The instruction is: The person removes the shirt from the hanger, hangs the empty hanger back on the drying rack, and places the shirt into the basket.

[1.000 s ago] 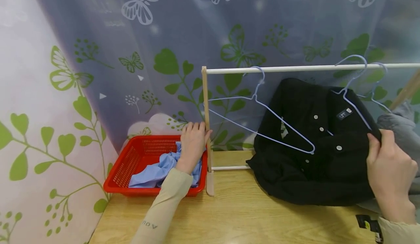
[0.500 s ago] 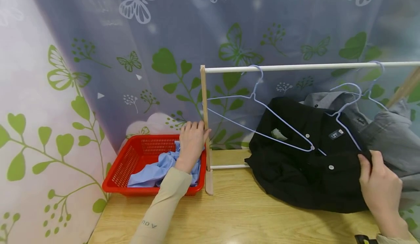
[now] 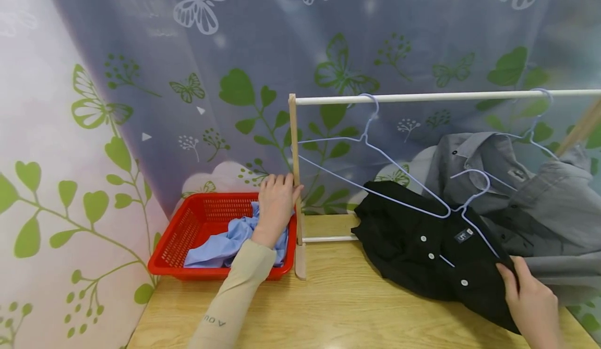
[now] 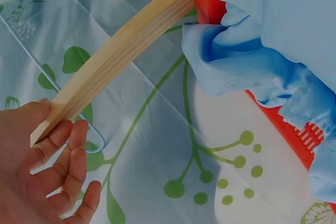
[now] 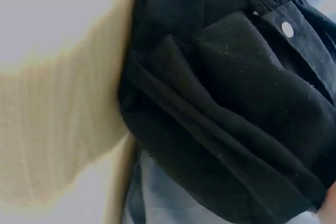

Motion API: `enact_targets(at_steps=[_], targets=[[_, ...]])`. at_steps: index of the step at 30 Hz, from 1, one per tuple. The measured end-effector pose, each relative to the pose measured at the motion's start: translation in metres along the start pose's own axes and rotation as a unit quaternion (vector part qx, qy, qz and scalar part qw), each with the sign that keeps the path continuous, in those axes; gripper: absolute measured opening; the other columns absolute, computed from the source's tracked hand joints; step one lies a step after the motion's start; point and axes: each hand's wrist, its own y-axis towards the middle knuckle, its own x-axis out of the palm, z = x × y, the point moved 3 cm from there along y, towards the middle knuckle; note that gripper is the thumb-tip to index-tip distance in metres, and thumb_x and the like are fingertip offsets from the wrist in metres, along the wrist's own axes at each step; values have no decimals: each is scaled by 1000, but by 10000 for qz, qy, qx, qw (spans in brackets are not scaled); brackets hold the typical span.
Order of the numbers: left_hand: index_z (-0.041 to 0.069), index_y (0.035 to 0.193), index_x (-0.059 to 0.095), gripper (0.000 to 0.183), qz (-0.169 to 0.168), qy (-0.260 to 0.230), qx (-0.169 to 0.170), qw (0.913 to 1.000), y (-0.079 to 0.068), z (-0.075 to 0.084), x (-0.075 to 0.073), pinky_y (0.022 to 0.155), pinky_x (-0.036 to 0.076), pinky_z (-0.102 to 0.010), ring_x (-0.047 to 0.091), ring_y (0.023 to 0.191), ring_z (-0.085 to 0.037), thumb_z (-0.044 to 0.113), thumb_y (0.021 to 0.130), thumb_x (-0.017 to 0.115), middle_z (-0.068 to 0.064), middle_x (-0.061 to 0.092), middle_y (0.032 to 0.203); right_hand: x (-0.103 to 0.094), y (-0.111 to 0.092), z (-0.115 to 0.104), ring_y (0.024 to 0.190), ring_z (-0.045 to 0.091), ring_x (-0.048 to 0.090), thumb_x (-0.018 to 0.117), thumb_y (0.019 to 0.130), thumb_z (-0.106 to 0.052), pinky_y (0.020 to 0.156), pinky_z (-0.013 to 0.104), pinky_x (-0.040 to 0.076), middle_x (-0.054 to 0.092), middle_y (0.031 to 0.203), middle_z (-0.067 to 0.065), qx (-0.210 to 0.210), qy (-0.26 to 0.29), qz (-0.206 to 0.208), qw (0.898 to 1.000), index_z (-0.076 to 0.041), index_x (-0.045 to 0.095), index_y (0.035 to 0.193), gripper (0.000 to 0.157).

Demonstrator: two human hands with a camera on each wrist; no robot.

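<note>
In the head view, my right hand (image 3: 532,302) grips the edge of a black button-up shirt (image 3: 399,229) near its shoulder. A blue-lavender wire hanger (image 3: 480,234) sits inside the shirt's neck, its hook off the rail. The shirt slumps low, its lower part over the wooden table. My left hand (image 3: 276,203) is at the wooden upright (image 3: 295,151) of a clothes rack; the left wrist view has thumb and forefinger pinching that post (image 4: 115,56). Black cloth (image 5: 226,93) fills much of the right wrist view, with only a sliver of the hand visible.
A bare hanger (image 3: 401,164) hangs from the white rail (image 3: 436,97), partly in front of the black shirt. Further right hangs a grey shirt (image 3: 559,203) on another hanger. Left of the upright stands a red basket (image 3: 169,250) with light-blue cloth (image 3: 216,250) inside.
My right hand has brought the black shirt and its hanger down and slightly left, away from the rail. More of the grey shirt is uncovered. The left hand stays at the post.
</note>
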Motion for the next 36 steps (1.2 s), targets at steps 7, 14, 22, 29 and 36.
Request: enact_targets(at_steps=[7,14,22,29,36], targets=[[7,97,67,34,-66,58,-42,10000,0,1,0,83,51,-41,62,83,-31,40,93,73,-10,70,85,-1,-14,1,46,54,46,56,105,-21,42,61,28,47,53,24,66,84,65,9999,2,53,105,23],[7,96,67,33,-85,55,-58,9999,0,2,1,83,51,-41,62,83,-30,39,93,73,-10,70,85,-4,-23,4,46,53,46,58,104,-25,37,46,26,56,64,31,-289,275,637,9972,5,60,105,30],[7,97,68,33,-73,74,-96,9999,1,1,0,83,51,-40,62,83,-30,40,92,73,-10,71,86,-11,-23,-1,52,53,52,50,106,-42,40,42,29,63,71,30,-737,146,631,9952,3,63,101,47],[9,96,67,33,-61,85,-108,9999,1,1,-1,83,51,-40,63,85,-30,41,93,73,-8,70,84,-12,-24,-11,55,52,54,41,105,-55,41,43,31,64,75,30,-980,29,795,9920,6,63,100,65],[9,95,67,33,-89,105,-94,9999,1,2,-2,82,51,-40,63,84,-30,41,93,72,-8,70,83,-12,-31,-10,48,41,47,38,102,-63,41,41,28,63,72,26,-932,34,1087,9897,5,63,95,72]])
